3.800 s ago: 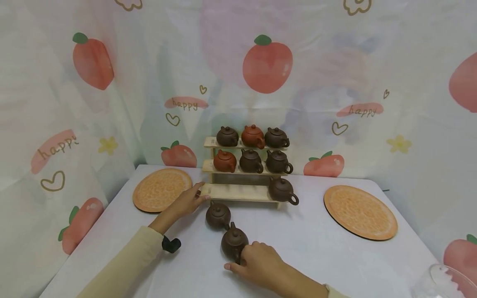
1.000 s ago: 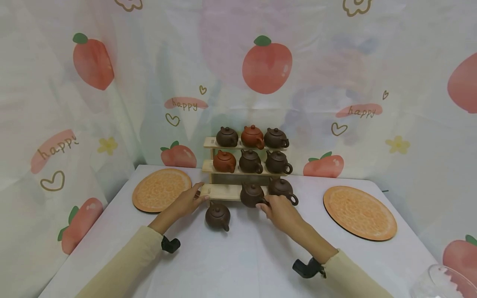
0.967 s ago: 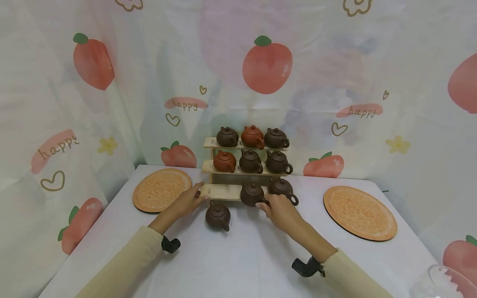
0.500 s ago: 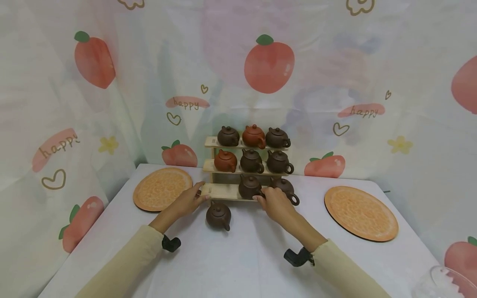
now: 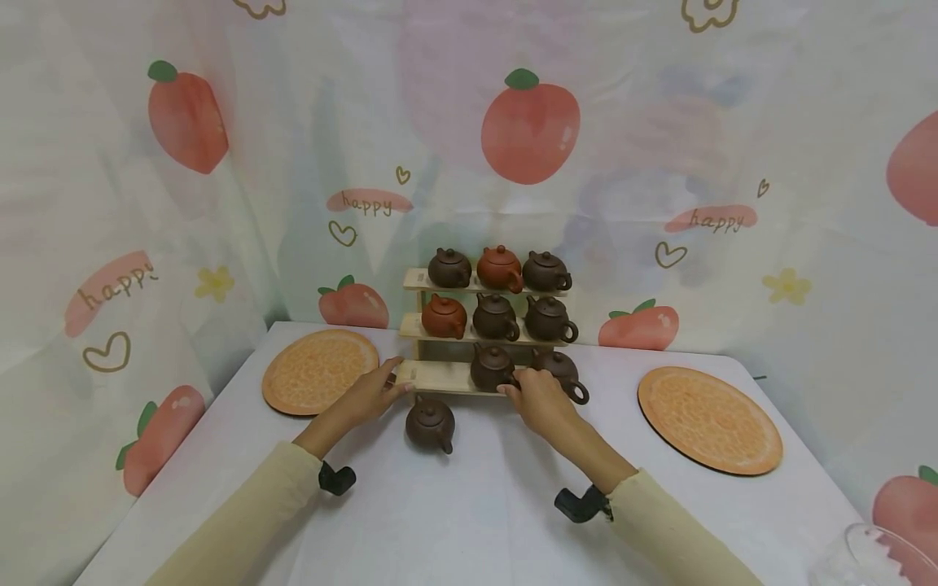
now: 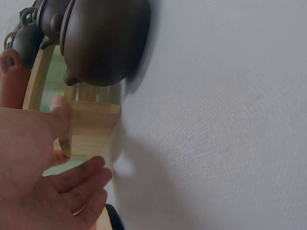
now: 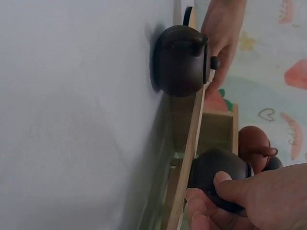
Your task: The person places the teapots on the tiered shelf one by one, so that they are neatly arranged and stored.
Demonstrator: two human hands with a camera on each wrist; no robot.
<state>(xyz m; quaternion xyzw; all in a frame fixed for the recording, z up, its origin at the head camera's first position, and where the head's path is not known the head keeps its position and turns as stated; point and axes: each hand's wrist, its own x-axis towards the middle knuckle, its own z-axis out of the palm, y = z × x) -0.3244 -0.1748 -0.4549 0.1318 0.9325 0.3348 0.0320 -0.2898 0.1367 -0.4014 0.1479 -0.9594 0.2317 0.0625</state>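
A three-tier wooden display rack [image 5: 440, 376] stands on the table. My left hand [image 5: 366, 396] holds the left end of its lowest board, thumb and index finger on either side of the wood. My right hand [image 5: 545, 403] pinches a dark brown teapot [image 5: 491, 368] by its handle; the pot stands upright in the middle of the lowest board. To its right sits another dark teapot [image 5: 563, 370], partly hidden by that hand. In front of the rack's left side, a dark teapot [image 6: 108, 43] rests on the tablecloth, untouched, its handle toward me.
The upper two boards carry several dark teapots [image 5: 494, 317] and two reddish ones, such as the red teapot [image 5: 443, 317]. An orange round mat [image 5: 318, 372] lies at left, another round mat [image 5: 709, 419] at right. A clear glass vessel [image 5: 865, 557] stands at the front right corner.
My right hand has lifted one dark teapot from the table and brought it onto the middle of the lowest board. Over the last half second little moves. My left hand stays on the rack.
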